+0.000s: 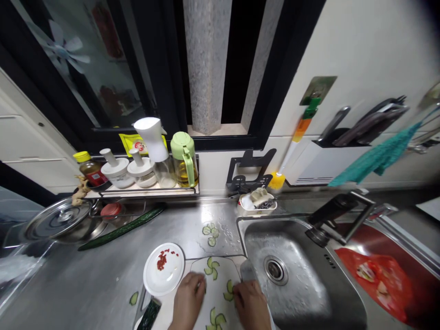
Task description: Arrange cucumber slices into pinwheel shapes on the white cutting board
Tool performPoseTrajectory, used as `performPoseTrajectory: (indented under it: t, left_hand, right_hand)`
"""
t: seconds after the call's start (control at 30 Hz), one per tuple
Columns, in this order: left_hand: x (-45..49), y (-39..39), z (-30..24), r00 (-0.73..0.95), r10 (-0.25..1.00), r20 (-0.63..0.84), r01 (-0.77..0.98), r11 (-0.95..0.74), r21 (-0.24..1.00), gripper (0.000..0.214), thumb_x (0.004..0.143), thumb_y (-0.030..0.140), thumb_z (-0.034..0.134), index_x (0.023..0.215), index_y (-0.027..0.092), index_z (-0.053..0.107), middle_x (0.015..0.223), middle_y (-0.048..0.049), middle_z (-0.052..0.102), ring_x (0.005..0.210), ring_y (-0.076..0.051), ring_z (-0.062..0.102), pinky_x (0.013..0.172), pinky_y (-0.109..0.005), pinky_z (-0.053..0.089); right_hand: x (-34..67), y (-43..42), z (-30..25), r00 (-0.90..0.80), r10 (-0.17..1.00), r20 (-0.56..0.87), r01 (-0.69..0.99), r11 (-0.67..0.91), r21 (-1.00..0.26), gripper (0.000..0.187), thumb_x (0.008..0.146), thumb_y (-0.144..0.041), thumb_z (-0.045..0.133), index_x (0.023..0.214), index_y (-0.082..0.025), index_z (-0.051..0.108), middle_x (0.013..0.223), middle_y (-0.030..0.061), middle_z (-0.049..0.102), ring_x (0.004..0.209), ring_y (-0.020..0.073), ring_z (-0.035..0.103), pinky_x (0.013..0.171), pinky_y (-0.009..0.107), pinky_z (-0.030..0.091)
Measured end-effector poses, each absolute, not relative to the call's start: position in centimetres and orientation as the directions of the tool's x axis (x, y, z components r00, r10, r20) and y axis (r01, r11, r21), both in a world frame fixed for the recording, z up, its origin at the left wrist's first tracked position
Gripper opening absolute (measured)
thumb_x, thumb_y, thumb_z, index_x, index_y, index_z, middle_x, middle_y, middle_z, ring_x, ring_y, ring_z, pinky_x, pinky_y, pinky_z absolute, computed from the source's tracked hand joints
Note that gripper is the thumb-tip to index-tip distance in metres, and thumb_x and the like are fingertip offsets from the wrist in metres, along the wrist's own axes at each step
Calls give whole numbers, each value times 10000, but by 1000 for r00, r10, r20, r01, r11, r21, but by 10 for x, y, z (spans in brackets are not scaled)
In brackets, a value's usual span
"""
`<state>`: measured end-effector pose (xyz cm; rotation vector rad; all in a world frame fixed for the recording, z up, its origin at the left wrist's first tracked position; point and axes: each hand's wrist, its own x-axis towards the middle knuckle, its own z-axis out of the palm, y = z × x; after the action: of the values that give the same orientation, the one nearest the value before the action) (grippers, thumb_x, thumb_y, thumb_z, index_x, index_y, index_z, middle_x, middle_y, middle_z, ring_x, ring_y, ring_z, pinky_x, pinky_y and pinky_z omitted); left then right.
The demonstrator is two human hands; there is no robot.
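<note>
My right hand is over the right side of a white oblong plate, its fingertips pinched at a cucumber slice. My left hand is at the plate's left side with its fingers curled in; whatever they hold is hidden. Thin cucumber slices form a pinwheel at the plate's far end and another pinwheel at its near end. Left of the plate lies a cut cucumber piece. A round white dish with small red pieces stands beyond my left hand.
A flat grey blade-like shape lies beside the sink. Cucumber slices rest on the wet steel counter. A whole cucumber lies below the rack with an oil bottle. A red bag is at right.
</note>
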<state>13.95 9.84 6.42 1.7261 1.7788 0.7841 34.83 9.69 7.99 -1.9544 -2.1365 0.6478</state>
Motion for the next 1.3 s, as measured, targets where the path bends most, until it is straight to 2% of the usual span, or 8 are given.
performPoseTrajectory:
  t: [0.4,0.6,0.7,0.83,1.0,1.17,1.3]
  left_hand:
    - [138,99,65,-51,999,9,676,28,736,245,892,284,454,884,209,688,901,-61,693,863,-158,653,841,-287,499]
    - [134,97,68,-81,996,27,662,34,749,256,886,316,450,874,216,685,884,-59,695,822,-154,657,799,-266,502]
    - [122,97,72,-123,992,-14,672,94,735,278,885,341,429,884,223,682,921,-59,699,862,-165,654,833,-278,490]
    - [90,99,76,-284,946,-156,696,316,645,301,873,377,409,911,237,672,1018,-59,701,963,-190,642,893,-299,456]
    - [46,105,79,-523,800,-295,683,600,416,317,855,385,402,999,260,655,1146,-65,668,973,-217,643,842,-311,450]
    - [27,112,80,-561,763,-321,681,646,345,363,864,409,374,1009,248,665,1095,-88,686,923,-222,656,814,-303,449]
    - [27,118,83,-551,757,-352,691,650,316,398,874,439,352,1018,260,678,1080,-95,698,918,-234,666,793,-311,452]
  right_hand:
    - [348,96,84,-111,983,-149,900,35,-435,147,823,-130,541,774,-226,640,847,21,664,927,248,540,721,345,363]
    - [351,96,78,-136,985,-107,896,76,-438,137,824,-136,536,784,-229,627,841,26,659,915,247,536,720,344,368]
    - [347,98,75,-167,984,-63,877,119,-465,139,807,-107,529,770,-213,611,812,35,640,896,242,523,726,341,363]
    - [327,99,69,-195,980,30,837,182,-516,141,775,-92,544,724,-217,584,772,23,610,875,227,503,711,328,336]
    - [296,97,62,-277,956,99,794,285,-537,159,727,-72,572,716,-230,558,767,-1,602,862,204,488,713,323,314]
    - [277,93,58,-341,935,91,808,342,-480,125,751,-112,558,744,-237,548,797,0,610,873,210,488,754,345,325]
    - [271,93,57,-388,921,32,811,358,-463,122,774,-119,526,743,-237,540,817,6,623,904,216,503,748,346,344]
